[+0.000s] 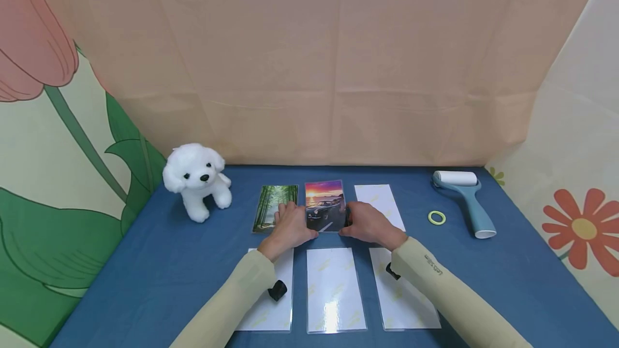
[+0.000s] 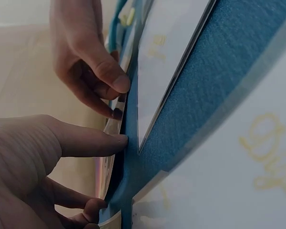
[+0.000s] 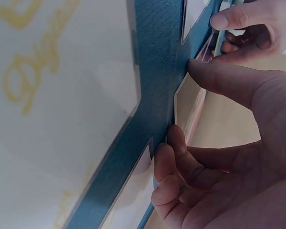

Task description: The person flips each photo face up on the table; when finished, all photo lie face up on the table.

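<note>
A glossy picture card of a car at sunset [image 1: 325, 197] lies on the blue cloth in the head view. My left hand [image 1: 289, 227] holds its lower left corner, thumb at the near edge and fingers along the side. Opposite it, my right hand [image 1: 371, 223] holds the lower right corner between thumb and fingers. Both wrist views show the card nearly edge-on, close to the cloth. Beside my left hand is a forest picture card [image 1: 269, 208], partly covered by the fingers. A white-faced card [image 1: 379, 197] lies right of the car card, partly behind my right hand.
Nearer me lie a left white card [image 1: 280, 310], a middle one [image 1: 333, 283] and a right one [image 1: 401, 299], the outer two partly under my forearms. A white plush dog [image 1: 195, 181] stands back left. At right are a green ring [image 1: 430, 218] and a lint roller [image 1: 469, 195].
</note>
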Motion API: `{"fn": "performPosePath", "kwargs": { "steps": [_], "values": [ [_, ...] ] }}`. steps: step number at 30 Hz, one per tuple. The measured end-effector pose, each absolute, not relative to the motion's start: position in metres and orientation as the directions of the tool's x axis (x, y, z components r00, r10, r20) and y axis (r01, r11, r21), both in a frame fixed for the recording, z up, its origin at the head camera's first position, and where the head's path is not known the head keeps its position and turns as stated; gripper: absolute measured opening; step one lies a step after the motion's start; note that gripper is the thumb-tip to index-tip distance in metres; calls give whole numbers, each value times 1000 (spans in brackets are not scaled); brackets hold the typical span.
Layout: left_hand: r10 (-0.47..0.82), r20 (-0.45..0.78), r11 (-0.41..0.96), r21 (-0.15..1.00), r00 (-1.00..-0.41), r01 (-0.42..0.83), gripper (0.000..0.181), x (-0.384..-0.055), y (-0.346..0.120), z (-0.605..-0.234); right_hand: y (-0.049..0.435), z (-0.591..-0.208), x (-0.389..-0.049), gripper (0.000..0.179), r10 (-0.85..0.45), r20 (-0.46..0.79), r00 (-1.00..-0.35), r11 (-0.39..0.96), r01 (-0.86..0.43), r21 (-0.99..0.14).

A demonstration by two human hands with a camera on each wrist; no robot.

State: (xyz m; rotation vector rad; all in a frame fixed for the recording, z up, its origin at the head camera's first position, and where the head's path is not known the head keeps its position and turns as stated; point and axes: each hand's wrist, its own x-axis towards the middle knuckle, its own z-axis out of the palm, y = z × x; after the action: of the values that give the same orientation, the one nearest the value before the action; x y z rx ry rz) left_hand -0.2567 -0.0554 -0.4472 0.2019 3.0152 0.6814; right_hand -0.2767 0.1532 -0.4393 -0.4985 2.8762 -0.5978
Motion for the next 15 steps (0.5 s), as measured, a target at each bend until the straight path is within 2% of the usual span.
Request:
{"fn": "performPosePath", "kwargs": {
  "steps": [7,15],
  "values": [
    [149,-24,900,418,-989,125,47,-258,-56,-446,152,-436,-278,39,-371,-96,-924,871,-310,-381],
    [147,-44,906,408,-988,117,48,-260,-56,-448,152,-436,-276,39,-381,-89,-920,874,-326,-361]
  ]
}}
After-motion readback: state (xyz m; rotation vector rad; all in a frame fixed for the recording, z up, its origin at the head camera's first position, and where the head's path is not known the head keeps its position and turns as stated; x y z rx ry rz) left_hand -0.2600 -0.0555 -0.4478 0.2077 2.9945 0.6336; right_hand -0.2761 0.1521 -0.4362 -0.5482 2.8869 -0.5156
